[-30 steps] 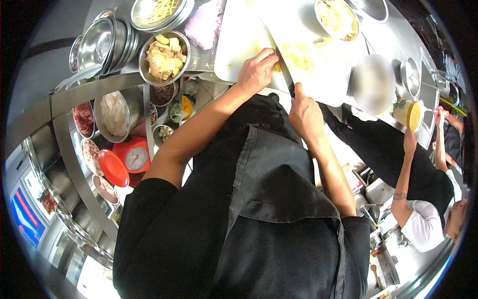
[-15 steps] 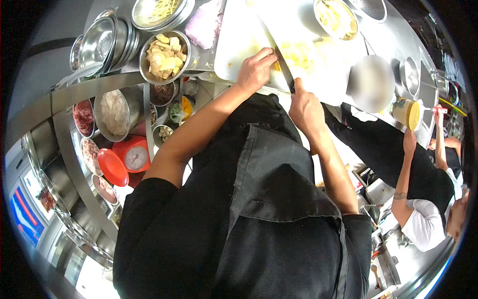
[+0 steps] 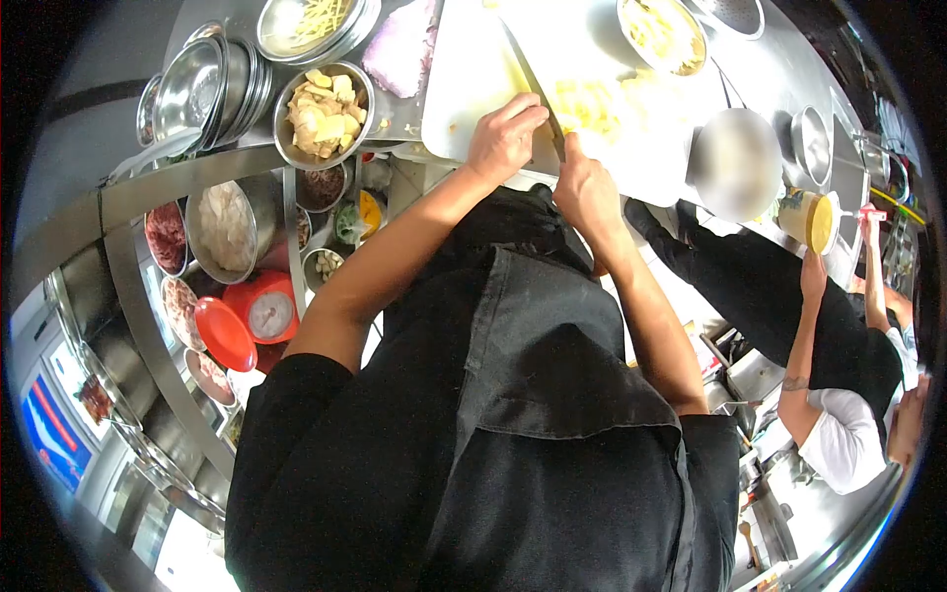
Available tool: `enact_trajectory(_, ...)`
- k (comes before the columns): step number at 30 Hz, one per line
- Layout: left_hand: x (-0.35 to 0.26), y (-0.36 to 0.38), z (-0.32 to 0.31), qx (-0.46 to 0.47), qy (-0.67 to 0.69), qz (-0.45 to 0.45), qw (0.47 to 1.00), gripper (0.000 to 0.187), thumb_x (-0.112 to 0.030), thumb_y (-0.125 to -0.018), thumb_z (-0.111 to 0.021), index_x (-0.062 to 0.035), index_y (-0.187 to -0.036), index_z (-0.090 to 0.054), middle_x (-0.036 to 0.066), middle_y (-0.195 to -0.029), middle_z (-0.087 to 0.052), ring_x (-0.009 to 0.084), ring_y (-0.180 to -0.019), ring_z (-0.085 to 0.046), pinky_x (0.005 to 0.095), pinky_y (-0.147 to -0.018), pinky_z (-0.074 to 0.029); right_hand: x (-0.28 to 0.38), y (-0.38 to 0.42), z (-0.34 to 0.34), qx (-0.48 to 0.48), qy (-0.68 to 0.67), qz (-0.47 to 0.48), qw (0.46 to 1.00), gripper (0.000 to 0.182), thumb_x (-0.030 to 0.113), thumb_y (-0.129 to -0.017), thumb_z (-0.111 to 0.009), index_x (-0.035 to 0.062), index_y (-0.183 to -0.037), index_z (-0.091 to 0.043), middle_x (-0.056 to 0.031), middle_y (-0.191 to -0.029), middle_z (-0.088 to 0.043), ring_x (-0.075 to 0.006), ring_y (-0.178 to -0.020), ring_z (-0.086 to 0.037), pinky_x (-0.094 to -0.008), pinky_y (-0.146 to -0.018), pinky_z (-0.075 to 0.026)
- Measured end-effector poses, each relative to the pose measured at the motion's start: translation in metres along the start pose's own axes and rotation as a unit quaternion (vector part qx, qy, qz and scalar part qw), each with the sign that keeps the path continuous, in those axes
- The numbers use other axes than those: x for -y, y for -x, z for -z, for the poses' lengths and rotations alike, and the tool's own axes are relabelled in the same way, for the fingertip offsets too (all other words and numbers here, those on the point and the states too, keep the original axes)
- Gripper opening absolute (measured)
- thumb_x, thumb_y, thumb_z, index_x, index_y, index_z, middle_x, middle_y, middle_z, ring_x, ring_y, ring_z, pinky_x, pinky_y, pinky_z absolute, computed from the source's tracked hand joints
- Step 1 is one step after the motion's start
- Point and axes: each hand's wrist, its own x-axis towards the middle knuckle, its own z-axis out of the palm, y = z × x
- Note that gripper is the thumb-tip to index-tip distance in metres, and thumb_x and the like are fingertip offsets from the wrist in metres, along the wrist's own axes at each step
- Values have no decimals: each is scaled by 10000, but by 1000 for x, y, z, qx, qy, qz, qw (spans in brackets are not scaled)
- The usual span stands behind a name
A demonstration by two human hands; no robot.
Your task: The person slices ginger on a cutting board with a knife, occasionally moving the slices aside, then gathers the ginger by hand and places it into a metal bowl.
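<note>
My right hand [image 3: 587, 189] is wrapped round the handle of a long knife [image 3: 531, 79], whose blade slants up and left over the white cutting board [image 3: 464, 59]. Close against the left side of the blade, my left hand [image 3: 506, 135] has its fingers curled together on the board; anything under the fingertips is hidden. Pale yellow cut pieces [image 3: 590, 107] lie on the board just right of the knife.
A steel bowl of peeled ginger-like chunks [image 3: 324, 113] stands left of the board, near a purple bundle [image 3: 402, 49]. Yellow strips fill another bowl [image 3: 663, 37]. Stacked steel bowls [image 3: 189, 84] are farther left. A co-worker [image 3: 838, 434] holds a yellow container [image 3: 817, 223] at the right.
My right hand and the knife have shifted left, so the blade is nearer my left hand. My left hand has hardly moved. The co-worker's legs have shifted slightly left.
</note>
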Motion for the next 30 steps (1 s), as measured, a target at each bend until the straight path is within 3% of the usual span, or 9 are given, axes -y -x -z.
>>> enact_trajectory(8,-3,-3,2,2,-29,-11,1000,136,78,-777,-615,22,-893,-658,138,-964,-641,322,-807,-664,371,-673,-551,16,23,40,66,15,-49,996,226,39,-859,-521,0,-1057,-419,-318,-688,-605,-498,-727,-623,-574,-665,-480)
enact_trajectory(18,-5,-2,3,0,0,-10,1000,153,98,-774,-606,28,-900,-659,137,-963,-642,296,-799,-674,351,-664,-555,4,11,8,35,-2,-40,999,229,37,-850,-521,-7,-1054,-425,-322,-710,-612,-499,-727,-621,-577,-668,-474)
enact_trajectory(21,-1,-1,4,5,1,-7,1000,204,79,-750,-589,-5,-924,-654,115,-999,-626,324,-826,-655,394,-689,-543,1,2,-2,-9,2,-7,1000,284,-6,-796,-479,-33,-1078,-464,-301,-699,-622,-468,-685,-638,-560,-620,-494)
enact_trajectory(30,-3,-2,2,-5,-19,-16,1000,155,95,-767,-602,26,-897,-652,134,-962,-628,316,-780,-661,370,-656,-542,14,28,38,44,24,-23,998,208,2,-817,-478,-3,-1021,-437,-294,-668,-614,-466,-677,-640,-562,-611,-492)
